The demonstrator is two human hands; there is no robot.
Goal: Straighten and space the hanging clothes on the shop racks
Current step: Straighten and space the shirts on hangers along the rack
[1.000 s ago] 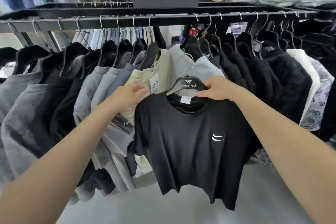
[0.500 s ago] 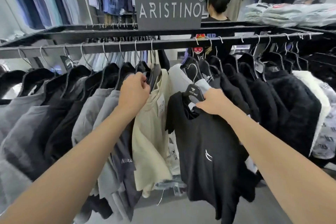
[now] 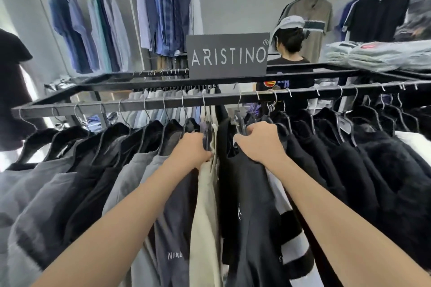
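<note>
Found a black rack (image 3: 140, 102) spanning the view from left to right, packed with clothes on wire-hooked hangers. Saw grey tops (image 3: 58, 193) filling its left half, shoulder to shoulder and fanned toward the camera. Saw black fleecy tops (image 3: 373, 170) crowding its right half, just as tight.

Noted blue shirts (image 3: 163, 7) hanging on the far wall behind the rack. Noted a folded stack (image 3: 373, 56) lying on the rack's top frame at the right. Read "ARISTINO" on a dark sign (image 3: 227, 56) standing upright on that frame near the middle. Made out a person (image 3: 289, 63) in a dark tee and a pale cap behind the sign, on the rack's far side.

Found the black tee (image 3: 247, 205) hanging edge-on at the rack's centre, with its hook up at the rail and the fleecy tops just to its right. Found the cream top (image 3: 205, 216) just left of it, also edge-on, with only a thin gap between the two. Spotted a navy top (image 3: 172, 228) lettered "NIKE" touching the cream top's left side.

Saw the left grip (image 3: 193, 149) closed round the cream top's hanger and collar, fingers curled. Saw the right grip (image 3: 261, 142) closed over the black tee's hanger at the neck, knuckles up.
</note>
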